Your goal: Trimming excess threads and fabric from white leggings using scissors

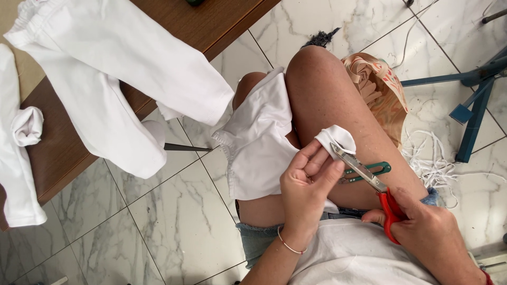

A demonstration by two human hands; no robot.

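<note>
My left hand (pixel 306 179) pinches a fold of a small white garment (pixel 259 142) that lies across my bare thighs. My right hand (pixel 422 227) grips red-handled scissors (pixel 369 177), whose metal tips touch the pinched white fold (pixel 338 138). A second pair of snips with green handles (pixel 369 170) rests on my right thigh just under the blades.
A brown wooden table (pixel 211 26) at upper left carries white baby trousers (pixel 105 68) hanging over its edge and more white garments (pixel 18 158). On the marble floor lie a patterned peach cloth (pixel 383 89), a tangle of white cord (pixel 433 158) and blue metal legs (pixel 475 105).
</note>
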